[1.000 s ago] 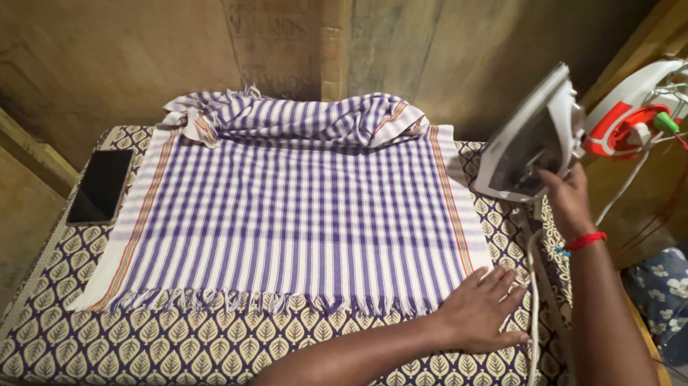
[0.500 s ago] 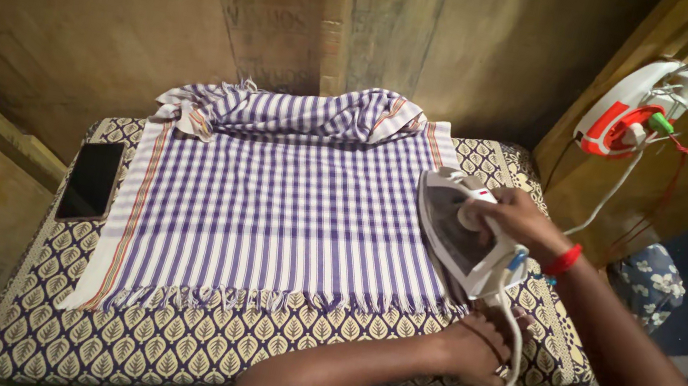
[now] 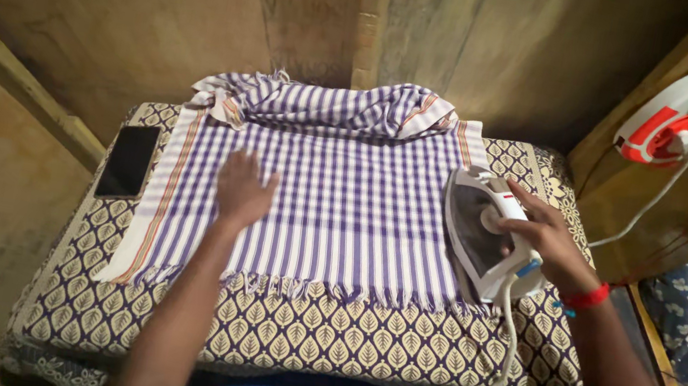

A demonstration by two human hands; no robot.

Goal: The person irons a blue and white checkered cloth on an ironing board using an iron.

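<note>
While the left hand (image 3: 244,189) lies palm down on the purple-and-white checked cloth (image 3: 335,192), its fingers are loosely spread and flat against the fabric, left of the cloth's centre. Cloth is spread over a padded table with a leaf-patterned cover (image 3: 320,333); its far end is bunched in a heap by the wall, its fringed near edge lies across the cover. Right hand (image 3: 546,236) grips the handle of a white electric iron (image 3: 486,235), fingers curled around it; a red band sits on that wrist. Iron rests at the cloth's right edge, tilted so its dark soleplate faces left towards the cloth; whether the plate touches the fabric cannot be told. Its cord (image 3: 507,341) hangs down over the table's near right side. A black phone (image 3: 128,162) lies on the cover just beside the cloth's left border. A red-and-white holder (image 3: 687,120) is fixed to the wooden panel at right.
</note>
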